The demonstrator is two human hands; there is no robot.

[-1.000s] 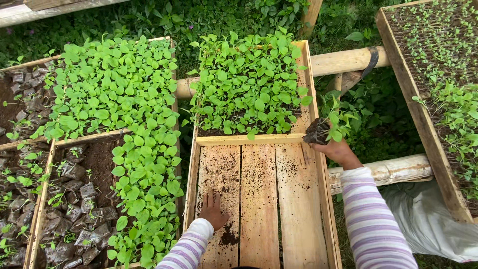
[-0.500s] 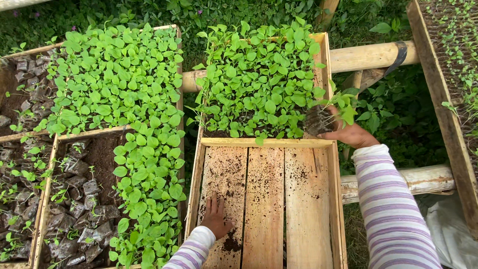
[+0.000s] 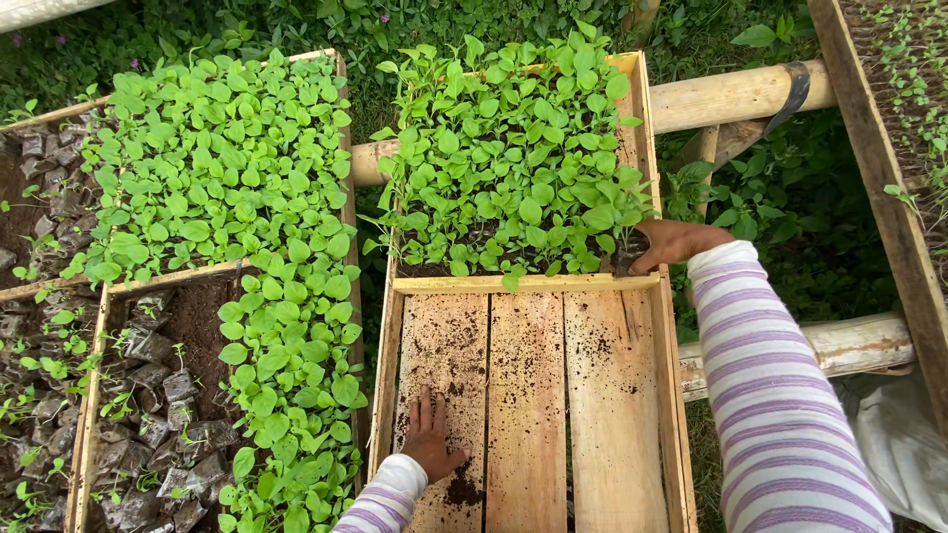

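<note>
Bare planks fill the near part of the wooden crate [image 3: 523, 395], and the left hand [image 3: 431, 444] is laid flat on them, fingers spread and nothing grasped, probably as a prop while the body leans forward. A small heap of loose soil [image 3: 464, 489] lies just beside it, with more crumbs scattered over the boards.

Further along, the right hand [image 3: 676, 242] is stretched out in a striped sleeve [image 3: 780, 395] to the crate's right corner, just past a crosswise slat [image 3: 523, 283]. It is closed loosely, palm down, over a seedling bag [image 3: 630, 252] at the end of the front row; only a dark patch and a thin stem are seen below the fingers, so how firmly the bag is held cannot be told. The bag sits against the crate's right wall, in line with the row already standing there.

Beyond the slat the crate is packed with green seedlings [image 3: 513, 158], leaves so dense that their bags are hidden. The packing is apparently worked from the far end toward the near one, which leaves the planks open.

To the left, other crates [image 3: 99, 326] hold dark soil bags [image 3: 158, 395], some with leafy seedlings, some nearly bare. The crates are carried on pale poles [image 3: 736, 94] above the weedy ground; at far right another crate [image 3: 879, 178] holds sparse sprouts.
</note>
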